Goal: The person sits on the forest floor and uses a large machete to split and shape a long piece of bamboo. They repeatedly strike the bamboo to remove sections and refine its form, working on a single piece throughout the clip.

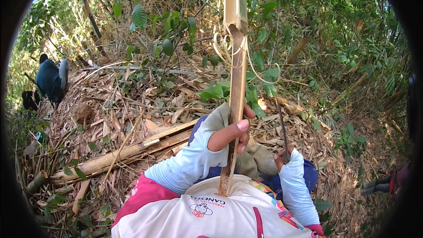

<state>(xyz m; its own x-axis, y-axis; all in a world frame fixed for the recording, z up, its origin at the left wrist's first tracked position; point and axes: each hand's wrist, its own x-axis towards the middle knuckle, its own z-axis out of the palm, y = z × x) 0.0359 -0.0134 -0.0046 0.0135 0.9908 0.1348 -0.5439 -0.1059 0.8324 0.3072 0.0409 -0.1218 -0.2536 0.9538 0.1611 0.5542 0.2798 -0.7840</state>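
A split bamboo pole runs from the top edge at twelve o'clock down to six o'clock, where its lower end meets the front of the person's white and pink shirt. The left hand, just below the middle, holds this pole: the thumb lies across its front, and the other fingers curl round at its three o'clock side. Pale curled shavings hang from the pole just below its joint, toward twelve o'clock, and one long thin curl reaches out toward one o'clock.

The right hand, at four o'clock, is closed round the lower end of a thin dark knife. The blade points up toward twelve o'clock, near the pole but apart from it. Light blue sleeves cover both forearms, and dark blue trousers show beside the right arm.

At eight o'clock, split bamboo lengths lie together on dry leaves, with a cut green stump farther out. Leafy plants stand from eleven to one o'clock. A dark teal shape sits at nine o'clock, too unclear to name
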